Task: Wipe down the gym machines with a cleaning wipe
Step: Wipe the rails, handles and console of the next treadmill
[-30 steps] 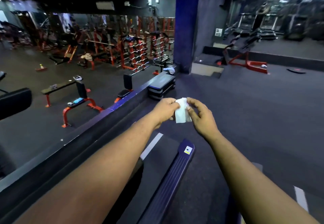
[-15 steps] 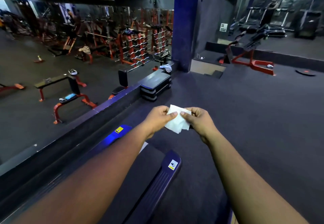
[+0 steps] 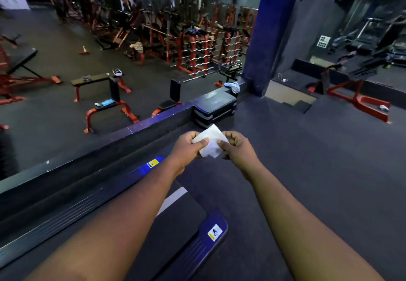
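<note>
Both hands meet at the centre of the frame with the cleaning wipe point(image 3: 209, 142) stretched between them. The left hand point(image 3: 186, 146) pinches its left edge between thumb and curled fingers, and the right hand point(image 3: 238, 146) pinches the right edge the same way. A second ago the wipe was a narrow bunched wad; now it shows as a wider, flatter sheet, one corner pointing toward the top of the frame, so it has been opened out. The view has also tipped down, bringing more of the treadmill deck point(image 3: 175, 221) and its blue side rail point(image 3: 197, 247) into the lower centre. No machine surface is touched yet; my reading is that the wipe is being readied and wiping has yet to begin, probably on this treadmill
</note>
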`<state>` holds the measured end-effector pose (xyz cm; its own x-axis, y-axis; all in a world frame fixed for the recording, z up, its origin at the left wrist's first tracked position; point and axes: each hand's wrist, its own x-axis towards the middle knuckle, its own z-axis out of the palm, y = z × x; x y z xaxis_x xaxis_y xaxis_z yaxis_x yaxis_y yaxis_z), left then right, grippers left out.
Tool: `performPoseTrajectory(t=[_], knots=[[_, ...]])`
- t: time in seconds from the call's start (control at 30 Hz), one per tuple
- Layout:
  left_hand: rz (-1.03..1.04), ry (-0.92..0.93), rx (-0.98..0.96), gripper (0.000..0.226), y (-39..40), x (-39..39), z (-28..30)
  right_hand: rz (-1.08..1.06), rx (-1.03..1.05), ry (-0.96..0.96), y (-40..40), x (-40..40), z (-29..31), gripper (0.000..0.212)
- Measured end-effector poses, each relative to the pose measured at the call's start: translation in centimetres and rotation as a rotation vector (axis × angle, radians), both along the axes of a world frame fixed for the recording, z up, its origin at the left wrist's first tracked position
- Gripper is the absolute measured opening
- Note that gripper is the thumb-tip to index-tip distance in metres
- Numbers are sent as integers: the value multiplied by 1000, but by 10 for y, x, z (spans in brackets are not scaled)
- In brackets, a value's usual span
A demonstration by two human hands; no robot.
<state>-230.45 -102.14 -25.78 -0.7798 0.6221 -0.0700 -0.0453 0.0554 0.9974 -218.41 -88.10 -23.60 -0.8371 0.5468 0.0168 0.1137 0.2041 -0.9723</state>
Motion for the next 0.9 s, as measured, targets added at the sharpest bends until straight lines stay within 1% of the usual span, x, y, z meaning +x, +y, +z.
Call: performPoseTrajectory(t=[0.1,0.2,0.3,0.37,0.5,0.57,0.73,0.8,0.9], knots=[[88,53,8,22,7,-34,-3,86,26,-26,11,-45,1,22],[138,46,48,12,3,-65,0,127,-4,-48,14,-87,5,18],[209,43,78,18,-18,-93,3,185,-28,-47,1,-131,9,17],[313,28,117,22,-39,-112,4,266,-25,-37,-15,-168,7,20],[503,-40,169,18,-92,-152,0,461,-84,-34,-64,-240,3,13],[577,-72,187,17,-117,-170,-4,522,-89,-44,-87,-273,2,14],[839,-52,166,23,-185,-219,-11,773,-152,-71,-158,-364,-10,15],[940,-41,145,25,-211,-241,-5,880,-226,-96,-186,-400,-6,15],[1060,-38,111,28,-246,-277,20,1016,-276,-134,-225,-457,13,9]])
